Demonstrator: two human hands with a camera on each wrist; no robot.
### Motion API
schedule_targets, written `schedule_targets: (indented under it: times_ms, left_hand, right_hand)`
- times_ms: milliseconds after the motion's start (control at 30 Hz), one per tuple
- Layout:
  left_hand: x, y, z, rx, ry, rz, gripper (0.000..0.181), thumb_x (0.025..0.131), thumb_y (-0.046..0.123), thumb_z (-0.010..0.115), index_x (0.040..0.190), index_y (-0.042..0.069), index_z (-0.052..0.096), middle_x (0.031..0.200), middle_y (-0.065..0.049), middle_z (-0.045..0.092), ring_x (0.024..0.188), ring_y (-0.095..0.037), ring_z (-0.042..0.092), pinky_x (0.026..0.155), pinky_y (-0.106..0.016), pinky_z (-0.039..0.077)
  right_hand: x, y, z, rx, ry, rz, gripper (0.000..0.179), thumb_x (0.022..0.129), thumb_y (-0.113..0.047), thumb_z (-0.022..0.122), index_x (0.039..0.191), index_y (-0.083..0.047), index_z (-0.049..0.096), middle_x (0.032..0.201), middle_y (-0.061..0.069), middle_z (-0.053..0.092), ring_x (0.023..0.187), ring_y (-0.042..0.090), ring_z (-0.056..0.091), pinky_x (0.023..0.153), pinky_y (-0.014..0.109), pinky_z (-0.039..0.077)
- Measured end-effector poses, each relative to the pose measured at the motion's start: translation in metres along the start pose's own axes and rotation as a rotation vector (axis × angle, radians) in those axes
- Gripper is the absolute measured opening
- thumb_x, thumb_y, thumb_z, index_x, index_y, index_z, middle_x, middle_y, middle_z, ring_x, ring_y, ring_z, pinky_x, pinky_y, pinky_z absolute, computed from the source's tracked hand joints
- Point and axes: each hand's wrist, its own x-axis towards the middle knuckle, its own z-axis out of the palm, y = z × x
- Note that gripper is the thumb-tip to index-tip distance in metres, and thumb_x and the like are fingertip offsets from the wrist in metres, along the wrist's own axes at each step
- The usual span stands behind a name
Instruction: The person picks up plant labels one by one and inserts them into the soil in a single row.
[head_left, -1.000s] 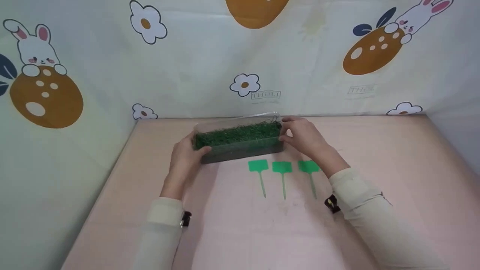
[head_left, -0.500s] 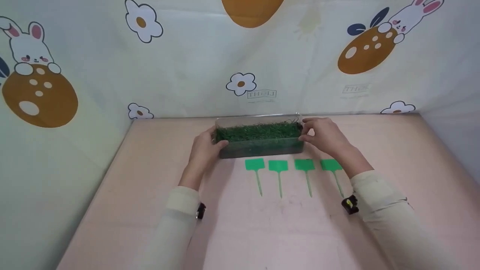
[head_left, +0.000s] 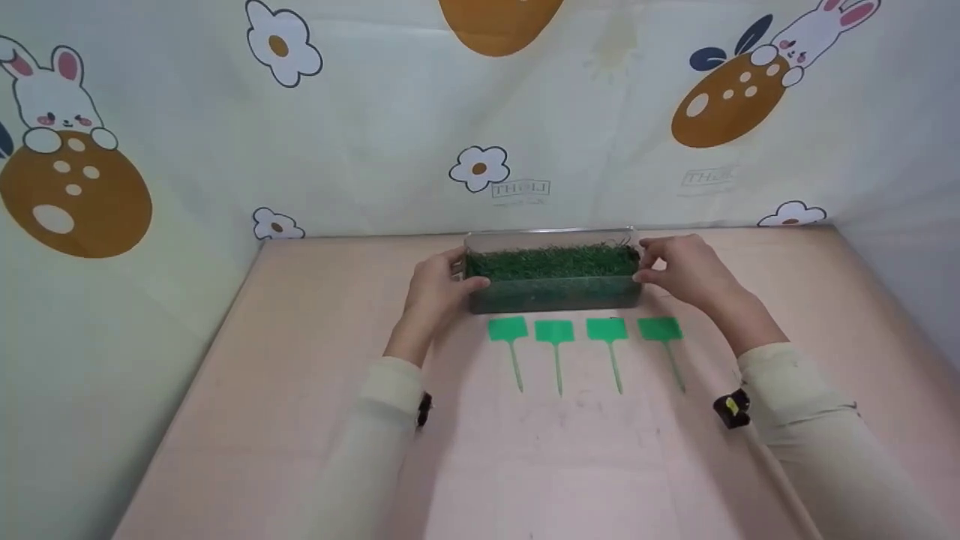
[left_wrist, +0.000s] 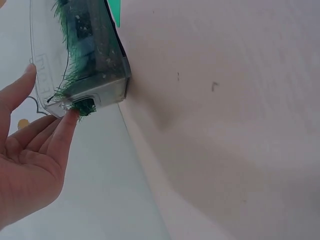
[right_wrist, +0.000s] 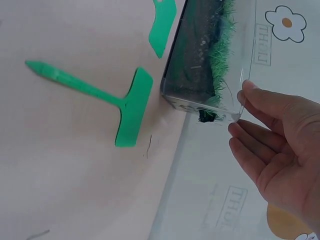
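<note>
A long clear plastic box (head_left: 555,295) with a strip of green grass (head_left: 551,262) inside stands towards the back of the table. At its left end my left hand (head_left: 439,289) grips it, thumb along the front wall and fingers at the end wall. My right hand (head_left: 694,274) pinches the right end near the rim between thumb and fingers. In the left wrist view, a finger of the left hand (left_wrist: 37,165) meets a cut-out where grass pokes through. Dark filling shows below the grass in the right wrist view, beside the right hand (right_wrist: 285,145).
Several green T-shaped plant labels lie in a row just in front of the box, from a left one (head_left: 508,328) to a right one (head_left: 660,328), stems pointing towards me. Behind the table (head_left: 570,465) hangs a patterned cloth wall (head_left: 375,135).
Both hands have moved the box to the right and straightened it, so it now sits parallel to the back edge. The rightmost plant label, earlier hidden by the right arm, has come into view.
</note>
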Motion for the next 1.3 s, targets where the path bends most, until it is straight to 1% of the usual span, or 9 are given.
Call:
schedule_targets:
  times_ms: [167,300,433,533,600,867,1000,1167,1300]
  left_hand:
    - [0.005,-0.001,0.0,-0.019,-0.05,0.007,0.076,0.088,0.024,0.077,0.153,0.017,0.04,0.155,-0.007,0.045,0.142,-0.025,0.047,0.114,-0.039,0.043]
    - [0.014,-0.004,-0.007,0.022,-0.129,0.049,0.083,0.088,0.027,0.077,0.157,0.019,0.032,0.162,-0.005,0.035,0.147,-0.028,0.04,0.117,-0.043,0.038]
    - [0.023,-0.007,-0.015,0.092,-0.209,0.077,0.093,0.086,0.035,0.078,0.16,0.025,0.022,0.167,0.0,0.021,0.15,-0.031,0.032,0.121,-0.047,0.032]
    - [0.027,-0.008,-0.018,0.106,-0.269,0.096,0.097,0.085,0.037,0.079,0.16,0.029,0.018,0.169,0.003,0.015,0.152,-0.03,0.029,0.123,-0.047,0.027]
    - [0.031,-0.008,-0.02,0.106,-0.301,0.11,0.098,0.085,0.036,0.079,0.16,0.028,0.018,0.169,0.002,0.014,0.152,-0.03,0.028,0.124,-0.046,0.027]
    - [0.033,-0.006,-0.028,0.2,-0.367,0.153,0.097,0.087,0.036,0.077,0.161,0.02,0.016,0.168,-0.005,0.011,0.15,-0.033,0.03,0.123,-0.051,0.026]
    - [0.034,-0.002,-0.03,0.221,-0.394,0.133,0.098,0.087,0.037,0.077,0.161,0.021,0.014,0.166,-0.005,0.014,0.147,-0.032,0.034,0.122,-0.051,0.028]
    - [0.038,0.004,-0.03,0.26,-0.401,0.135,0.099,0.086,0.039,0.077,0.161,0.021,0.015,0.162,-0.006,0.02,0.145,-0.03,0.036,0.121,-0.049,0.03]
    - [0.04,0.005,-0.03,0.286,-0.416,0.123,0.102,0.085,0.041,0.078,0.161,0.02,0.014,0.165,-0.006,0.018,0.147,-0.03,0.033,0.123,-0.05,0.028]
  right_hand:
    - [-0.003,0.002,-0.002,-0.03,-0.014,0.011,0.009,0.093,-0.011,0.069,0.093,-0.002,0.072,0.146,0.025,0.05,0.125,0.047,0.054,0.091,0.055,0.052]
    - [-0.002,-0.002,-0.005,-0.093,-0.018,-0.003,0.009,0.092,-0.012,0.07,0.094,-0.003,0.073,0.144,0.026,0.053,0.116,0.045,0.06,0.079,0.048,0.053]
    - [0.001,-0.002,-0.006,-0.125,-0.03,-0.013,0.011,0.092,-0.013,0.071,0.095,-0.003,0.074,0.143,0.025,0.054,0.109,0.044,0.063,0.077,0.048,0.053]
    - [0.001,-0.003,-0.006,-0.137,-0.036,-0.015,0.011,0.091,-0.013,0.071,0.095,-0.003,0.074,0.143,0.026,0.054,0.108,0.044,0.064,0.077,0.048,0.054]
    - [0.001,-0.003,-0.007,-0.146,-0.039,-0.019,0.011,0.091,-0.013,0.071,0.095,-0.003,0.074,0.142,0.026,0.054,0.106,0.044,0.064,0.076,0.048,0.054]
    - [0.0,-0.007,-0.006,-0.163,-0.036,-0.021,0.012,0.09,-0.013,0.072,0.094,-0.003,0.075,0.14,0.025,0.056,0.104,0.042,0.065,0.075,0.048,0.054]
    - [0.001,-0.009,-0.006,-0.157,-0.045,-0.006,0.012,0.09,-0.013,0.072,0.095,-0.003,0.075,0.141,0.025,0.056,0.106,0.042,0.065,0.077,0.048,0.054]
    - [0.002,-0.009,-0.009,-0.156,-0.058,0.01,0.013,0.091,-0.013,0.07,0.096,-0.002,0.075,0.142,0.026,0.055,0.107,0.041,0.064,0.076,0.048,0.053]
    - [0.002,-0.009,-0.008,-0.154,-0.066,0.013,0.014,0.092,-0.013,0.07,0.097,-0.002,0.075,0.142,0.026,0.055,0.106,0.04,0.065,0.075,0.047,0.053]
